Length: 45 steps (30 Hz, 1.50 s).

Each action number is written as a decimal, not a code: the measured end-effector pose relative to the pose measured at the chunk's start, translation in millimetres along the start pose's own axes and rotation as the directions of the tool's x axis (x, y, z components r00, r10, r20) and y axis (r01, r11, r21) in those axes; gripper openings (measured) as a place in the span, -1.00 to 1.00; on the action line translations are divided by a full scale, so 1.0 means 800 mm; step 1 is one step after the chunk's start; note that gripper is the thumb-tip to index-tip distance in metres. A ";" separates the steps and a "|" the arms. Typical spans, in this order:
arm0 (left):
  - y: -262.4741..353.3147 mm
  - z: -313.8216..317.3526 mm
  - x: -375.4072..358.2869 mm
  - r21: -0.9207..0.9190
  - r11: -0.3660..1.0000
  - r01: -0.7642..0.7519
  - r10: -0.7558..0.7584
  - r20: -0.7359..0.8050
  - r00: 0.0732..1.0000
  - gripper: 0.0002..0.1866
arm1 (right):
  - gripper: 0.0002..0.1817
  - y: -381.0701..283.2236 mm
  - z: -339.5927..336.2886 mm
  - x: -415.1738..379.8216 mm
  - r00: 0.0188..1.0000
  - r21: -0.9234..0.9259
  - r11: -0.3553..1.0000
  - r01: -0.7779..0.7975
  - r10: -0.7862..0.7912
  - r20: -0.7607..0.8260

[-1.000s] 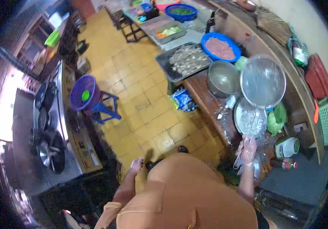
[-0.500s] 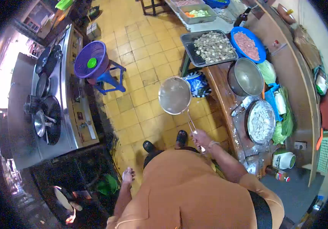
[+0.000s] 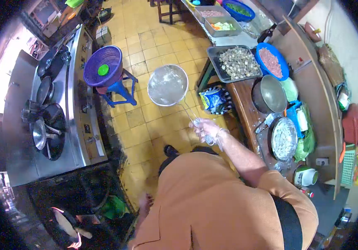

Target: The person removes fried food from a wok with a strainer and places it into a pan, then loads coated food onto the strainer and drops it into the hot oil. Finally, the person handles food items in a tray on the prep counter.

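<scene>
Strainer: we grip a round wire-mesh strainer [image 3: 167,85] by its long wire handle, out over the yellow tiled floor [image 3: 154,121], its bowl just beside the blue stool.
Right hand [image 3: 206,130]: ours, in a thin clear glove, fingers clenched around the handle's end, arm stretched forward from the orange shirt.
Left hand [image 3: 144,201]: we see it low beside our body, holding nothing; whether the fingers are curled or slack we cannot tell.
Stool: a blue stool [image 3: 120,88] carries a purple colander [image 3: 103,71] with a green disc inside.
Stove: a steel range [image 3: 68,100] on our left bears dark pans.
Worktop: the wooden worktop [image 3: 242,100] on our right holds a steel bowl [image 3: 269,94], a pan of floured pieces [image 3: 284,138], a tray of chopped food [image 3: 237,63] and a blue basin of minced meat [image 3: 270,61].
</scene>
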<state>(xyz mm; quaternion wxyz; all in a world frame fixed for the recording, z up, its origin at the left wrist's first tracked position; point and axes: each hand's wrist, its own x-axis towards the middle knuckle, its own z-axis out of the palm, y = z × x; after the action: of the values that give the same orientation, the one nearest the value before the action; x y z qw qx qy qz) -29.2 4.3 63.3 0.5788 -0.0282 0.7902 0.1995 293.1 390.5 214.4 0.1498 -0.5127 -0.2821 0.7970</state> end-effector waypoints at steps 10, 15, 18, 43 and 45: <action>0.121 -0.088 0.085 0.142 0.654 -0.743 0.756 -0.084 0.649 -0.78 | -0.83 -0.160 0.019 -0.084 0.935 0.003 0.935 0.354 -0.354 -0.017; 0.052 -0.085 0.069 -0.179 0.805 -0.566 0.515 -0.264 0.816 -0.75 | -0.85 -0.192 0.032 -0.061 0.921 -0.040 0.928 0.370 -0.372 -0.115; -0.088 -0.082 0.126 -0.326 0.873 -0.362 0.332 -0.146 0.932 -0.69 | -0.86 -0.205 0.041 -0.035 0.920 -0.041 0.925 0.379 -0.381 -0.096; -0.067 -0.084 0.047 -0.608 0.794 0.009 -0.081 -0.091 0.993 -0.79 | -0.82 -0.214 0.054 0.016 0.950 0.081 0.949 0.304 -0.308 0.044; -0.059 -0.080 0.049 -0.596 0.802 0.022 -0.090 -0.084 0.992 -0.79 | -0.81 -0.191 0.038 0.002 0.962 0.122 0.954 0.273 -0.274 -0.008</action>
<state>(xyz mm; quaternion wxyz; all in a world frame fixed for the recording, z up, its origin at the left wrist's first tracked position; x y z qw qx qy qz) -86.8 -53.6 29.6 0.5031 -0.2420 0.7168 0.4177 257.6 504.0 314.8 0.2885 -0.4548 -0.3019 0.7866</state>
